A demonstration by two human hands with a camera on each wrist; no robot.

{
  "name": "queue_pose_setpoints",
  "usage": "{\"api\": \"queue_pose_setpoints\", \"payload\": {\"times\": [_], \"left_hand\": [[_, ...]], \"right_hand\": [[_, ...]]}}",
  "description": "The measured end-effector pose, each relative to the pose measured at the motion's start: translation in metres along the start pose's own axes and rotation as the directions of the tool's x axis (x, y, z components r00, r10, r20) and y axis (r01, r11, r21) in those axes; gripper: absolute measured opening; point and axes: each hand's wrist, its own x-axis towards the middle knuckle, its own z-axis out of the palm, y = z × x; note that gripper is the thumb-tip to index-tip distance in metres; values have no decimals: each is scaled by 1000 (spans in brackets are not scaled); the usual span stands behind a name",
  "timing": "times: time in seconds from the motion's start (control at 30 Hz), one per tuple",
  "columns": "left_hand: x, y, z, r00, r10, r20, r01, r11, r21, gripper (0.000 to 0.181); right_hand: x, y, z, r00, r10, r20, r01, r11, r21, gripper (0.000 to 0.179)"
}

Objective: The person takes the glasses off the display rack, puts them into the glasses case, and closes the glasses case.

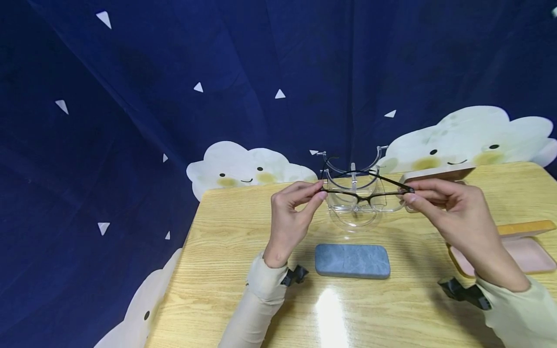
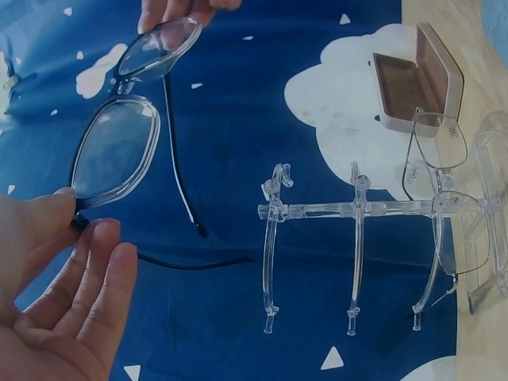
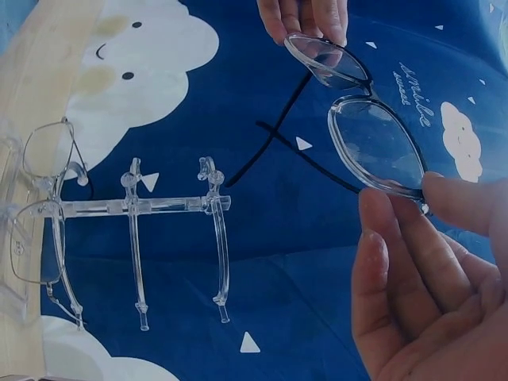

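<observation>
A pair of eyeglasses (image 1: 363, 198) with a dark upper frame and clear lower rims hangs in the air between both hands, temples unfolded. The left hand (image 1: 291, 215) pinches its left hinge corner between thumb and fingers. At the opposite hinge corner, the right hand (image 1: 463, 217) pinches the frame in the same way. Beyond the glasses stands a clear plastic eyeglass stand (image 2: 317, 210) with several curved arms on one post. Thin metal-rimmed glasses (image 3: 38, 242) sit on its lowest tier; the upper arms hold nothing.
A closed blue glasses case (image 1: 352, 261) lies on the wooden table (image 1: 230, 232) near the front. To the right, an orange case (image 1: 526, 227) lies open, partly behind the right forearm. Another open case, brown inside (image 2: 405, 87), stands at the back right. A dark blue cloth (image 1: 283, 43) hangs behind.
</observation>
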Motion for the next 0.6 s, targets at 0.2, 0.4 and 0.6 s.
{"api": "queue_pose_setpoints", "payload": {"times": [0.2, 0.4, 0.6], "left_hand": [[-1, -1, 0, 1000, -1, -1, 1, 1000, 0, 22], [-1, -1, -1, 1000, 0, 0, 0, 1000, -2, 22], [0, -1, -1, 1000, -3, 4, 3, 1000, 2, 22]], "right_hand": [[-1, 1, 1, 1000, 20, 4, -20, 1000, -12, 26], [0, 0, 1, 1000, 12, 21, -12, 1000, -10, 21], [0, 1, 0, 999, -18, 38, 17, 1000, 8, 19]]}}
